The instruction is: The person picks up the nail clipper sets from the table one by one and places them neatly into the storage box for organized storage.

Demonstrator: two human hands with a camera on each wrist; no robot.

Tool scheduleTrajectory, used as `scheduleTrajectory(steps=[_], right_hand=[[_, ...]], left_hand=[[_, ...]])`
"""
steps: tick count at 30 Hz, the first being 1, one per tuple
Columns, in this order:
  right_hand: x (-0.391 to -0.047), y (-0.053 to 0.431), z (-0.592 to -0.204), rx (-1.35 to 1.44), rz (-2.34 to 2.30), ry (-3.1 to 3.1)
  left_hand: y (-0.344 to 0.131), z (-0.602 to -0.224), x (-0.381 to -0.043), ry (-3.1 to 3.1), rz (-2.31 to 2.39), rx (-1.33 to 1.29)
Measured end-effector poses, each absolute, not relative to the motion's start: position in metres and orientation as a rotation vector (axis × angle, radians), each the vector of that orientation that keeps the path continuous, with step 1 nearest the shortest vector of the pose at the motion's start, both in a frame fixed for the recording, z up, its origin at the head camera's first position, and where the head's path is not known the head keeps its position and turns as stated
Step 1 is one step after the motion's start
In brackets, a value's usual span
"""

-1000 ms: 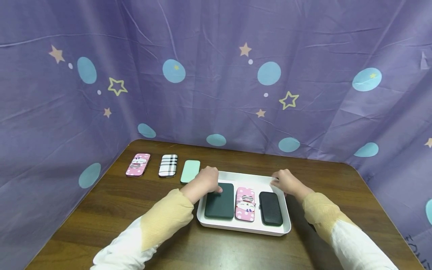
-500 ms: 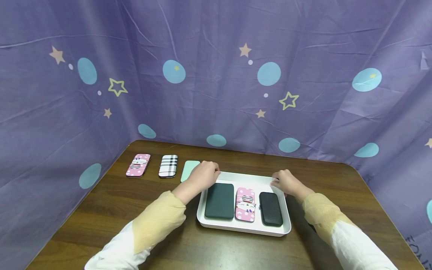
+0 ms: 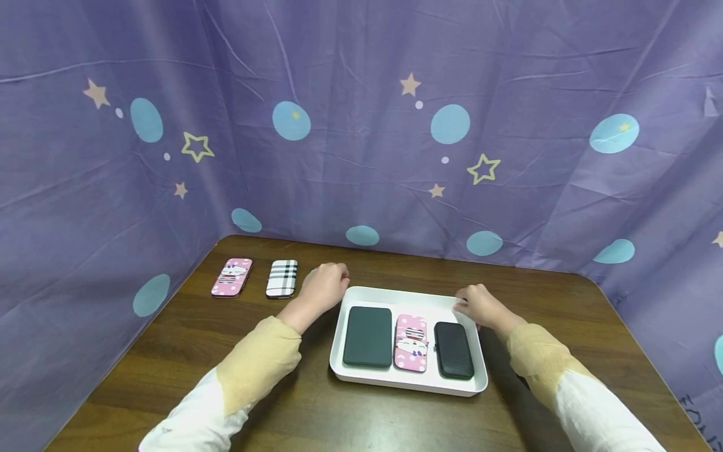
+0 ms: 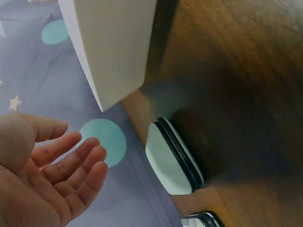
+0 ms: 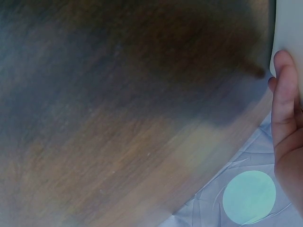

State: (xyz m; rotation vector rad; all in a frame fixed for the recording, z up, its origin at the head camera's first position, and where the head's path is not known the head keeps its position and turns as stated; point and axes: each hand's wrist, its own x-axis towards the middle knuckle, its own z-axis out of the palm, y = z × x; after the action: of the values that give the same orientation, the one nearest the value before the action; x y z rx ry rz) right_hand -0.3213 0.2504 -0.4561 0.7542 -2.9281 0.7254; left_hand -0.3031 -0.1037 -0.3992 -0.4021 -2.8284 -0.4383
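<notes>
behind left grip [image 3: 324, 286], mint case [image 4: 165, 163], mostly hidden from head view

A curtained-off desk space is shown; whether it is set up in a home, an office or a studio cannot be told. The dark, wood-grained desk [image 3: 395, 427], its far corners rounded, is closed in by a purple curtain [image 3: 361, 169] beyond its far, left and right edges. The cloth is creased and printed with pale blue ovals [image 3: 450, 123], peach stars [image 3: 410, 85] and yellow outlined stars [image 3: 482, 169], a pattern often chosen for bedrooms. A staged look is lent by the slim cases [image 3: 231, 277] laid side by side near the far left corner and by the white tray [image 3: 418, 302] placed away from the edges.
</notes>
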Motion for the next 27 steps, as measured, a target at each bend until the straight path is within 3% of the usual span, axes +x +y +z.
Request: scheduleTrajectory(steps=[27], right_hand=[[-0.322,0.251,-0.456,0.754,0.739,-2.934]], left_hand=[[-0.128,-0.419,-0.344,-3.043,-0.446,0.125]])
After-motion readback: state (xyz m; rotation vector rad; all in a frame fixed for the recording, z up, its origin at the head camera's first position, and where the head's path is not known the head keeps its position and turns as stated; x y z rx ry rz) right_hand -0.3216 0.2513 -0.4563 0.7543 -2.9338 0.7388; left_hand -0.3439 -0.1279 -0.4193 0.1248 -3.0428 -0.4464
